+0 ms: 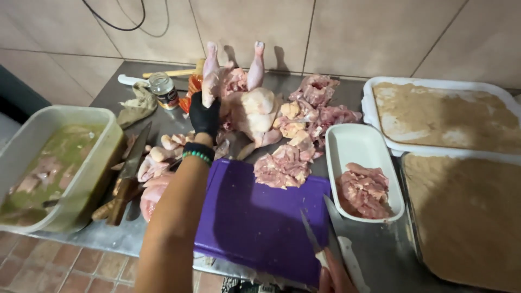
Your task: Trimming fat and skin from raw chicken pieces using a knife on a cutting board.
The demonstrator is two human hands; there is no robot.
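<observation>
My left hand (pixel 204 116), in a black glove with a green bead bracelet at the wrist, reaches past the purple cutting board (pixel 255 217) and grips a whole raw chicken (pixel 247 103) at the back of the steel counter, its legs pointing up. My right hand (pixel 332 278) is at the bottom edge, closed on the white handle of a knife (pixel 336 239) whose blade lies over the board's right end. A pile of cut raw chicken pieces (pixel 282 165) sits at the board's far edge.
A tub of green marinade with meat (pixel 54 163) stands at the left, a cleaver (pixel 127 176) beside it. A white dish of chicken pieces (pixel 364 173) and two trays of brown breading (pixel 450 116) fill the right. A can (pixel 164 89) stands near the tiled wall.
</observation>
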